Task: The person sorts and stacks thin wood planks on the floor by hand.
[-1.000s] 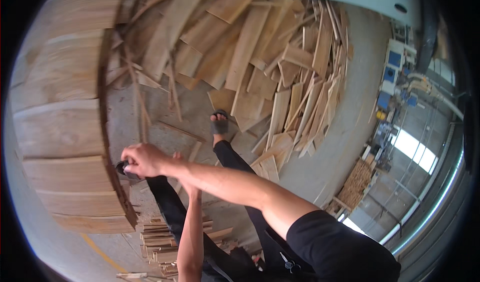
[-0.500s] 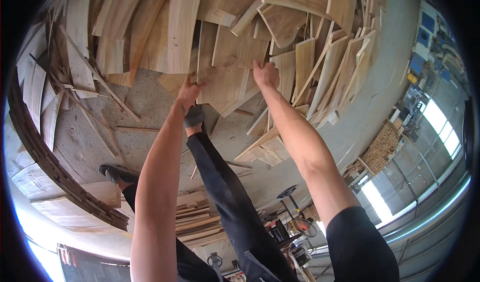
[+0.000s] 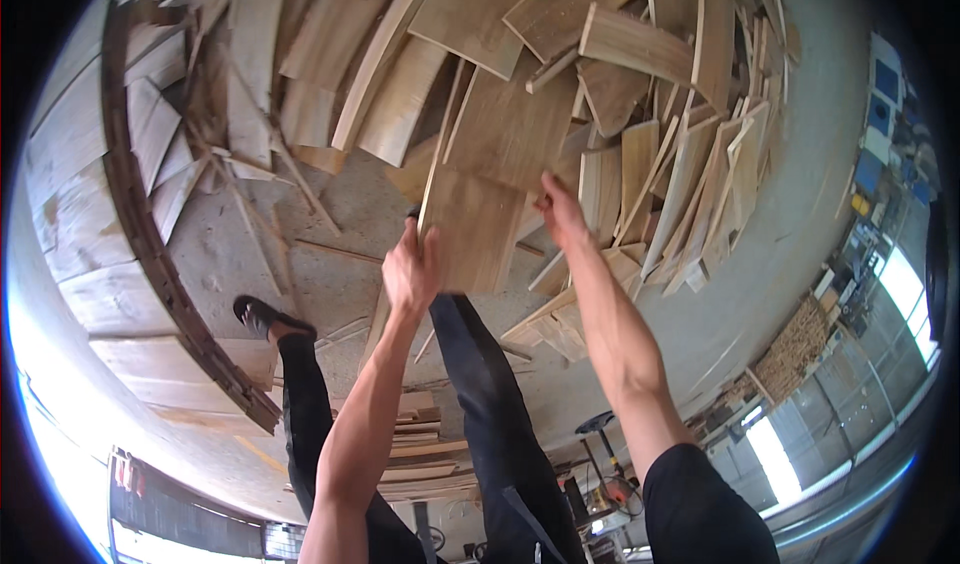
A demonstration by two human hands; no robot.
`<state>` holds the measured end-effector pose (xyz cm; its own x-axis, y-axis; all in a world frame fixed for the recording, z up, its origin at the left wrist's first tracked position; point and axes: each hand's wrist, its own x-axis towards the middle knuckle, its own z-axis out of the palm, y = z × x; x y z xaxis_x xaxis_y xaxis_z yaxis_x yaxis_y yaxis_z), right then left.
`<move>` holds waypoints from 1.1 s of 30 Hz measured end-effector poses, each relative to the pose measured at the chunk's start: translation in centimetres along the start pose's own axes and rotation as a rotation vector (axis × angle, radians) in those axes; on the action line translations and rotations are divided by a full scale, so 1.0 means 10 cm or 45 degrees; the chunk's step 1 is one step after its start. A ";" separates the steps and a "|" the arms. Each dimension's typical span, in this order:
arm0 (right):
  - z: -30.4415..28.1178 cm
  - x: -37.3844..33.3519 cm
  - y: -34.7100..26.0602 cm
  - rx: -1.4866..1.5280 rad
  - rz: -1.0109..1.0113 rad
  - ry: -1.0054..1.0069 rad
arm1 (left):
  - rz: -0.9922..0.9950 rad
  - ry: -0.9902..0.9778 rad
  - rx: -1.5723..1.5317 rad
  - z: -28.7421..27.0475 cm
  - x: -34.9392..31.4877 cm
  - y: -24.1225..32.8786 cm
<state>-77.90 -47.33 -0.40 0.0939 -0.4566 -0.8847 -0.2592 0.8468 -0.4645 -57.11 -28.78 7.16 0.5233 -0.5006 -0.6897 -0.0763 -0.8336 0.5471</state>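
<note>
A flat brown wooden board (image 3: 474, 229) lies tilted in front of me, its near end above my right leg. My left hand (image 3: 411, 272) is closed on its left edge, with the thumb over the face. By the right side of the board my right hand (image 3: 563, 214) has its fingers curled in, and a slight blur hides whether they pinch an edge. Just beyond, another wide board (image 3: 515, 124) partly continues under or behind the first one. A loose pale board (image 3: 402, 99) leans to the left of it.
Boards (image 3: 640, 49) are heaped at the far side and right. Thin strips (image 3: 290, 174) lie across the concrete floor (image 3: 225, 264) at left. A dark curved edge (image 3: 150, 234) borders pale panels (image 3: 95, 254). Stacked planks (image 3: 425, 454) sit behind my legs.
Both hands have come nearer to me, and the board near them has shifted toward me. My left hand has closed around its left edge. The view has shifted over the heap.
</note>
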 end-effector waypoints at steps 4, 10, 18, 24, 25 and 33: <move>0.75 -1.46 -0.09 -0.056 0.155 -0.067 | 0.024 -0.308 0.017 -1.40 -0.73 -0.11; 1.22 -2.95 -0.28 0.943 0.262 -0.584 | -0.123 -0.272 0.190 -3.40 -1.96 -0.45; 1.58 -2.42 -1.14 0.135 0.251 -0.404 | -0.262 -0.198 -0.069 -5.16 -2.99 -1.50; 3.42 -5.09 -0.42 -0.519 -0.207 0.065 | -0.470 0.359 -1.527 -5.16 -4.15 -2.81; 3.49 -5.28 -0.48 -0.698 -0.140 0.068 | -0.439 0.509 -1.675 -5.17 -4.17 -2.88; 5.74 -4.09 -0.38 -1.364 -0.133 -0.335 | -0.434 1.363 -1.972 -5.16 -3.94 -3.74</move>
<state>-25.59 -16.25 35.30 0.3320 -0.3319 -0.8830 -0.9237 0.0752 -0.3756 -31.03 34.17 38.32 0.6248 0.4526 -0.6362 0.5251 0.3594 0.7714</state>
